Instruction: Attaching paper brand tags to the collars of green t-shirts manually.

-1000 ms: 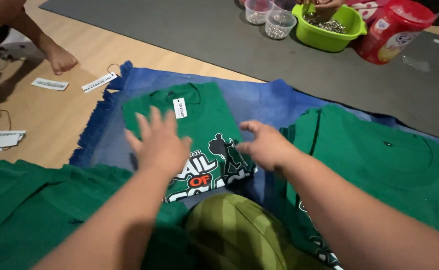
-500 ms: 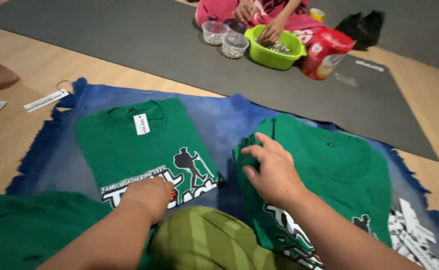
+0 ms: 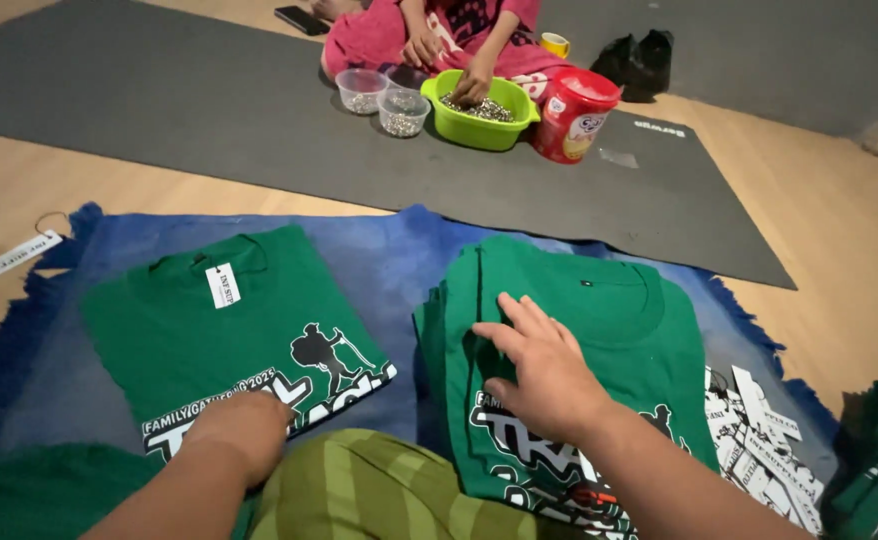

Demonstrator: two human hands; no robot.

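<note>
I logged the left hand (image 3: pixel 244 428) resting knuckles-down on the lower edge of the folded green shirt (image 3: pixel 224 335), fingers curled under; I couldn't tell whether it gripped the cloth or just pressed it. That shirt lay flat on the blue mat (image 3: pixel 389 260), left side, print facing up, w/ a white tag (image 3: pixel 223 285) near its collar.

The right hand (image 3: pixel 544 365) lay flat & open, palm down, fingers spread, on top of the stack of green shirts (image 3: pixel 599 320). It held nothing. The stack sat on the mat just right of the single shirt, a strip of blue showing between them.

A pile of white paper tags (image 3: pixel 759 440) lay on the mat beside the stack's right edge. Another loose tag (image 3: pixel 9 258) lay on the wood floor, far left.

Beyond, on the grey mat (image 3: pixel 159 90), another person's hand (image 3: pixel 474 85) was in a green bowl (image 3: pixel 479 110) of small beads. Two clear cups (image 3: pixel 384 100) stood left of the bowl, a red tin (image 3: pixel 574 115) right of it.
</note>
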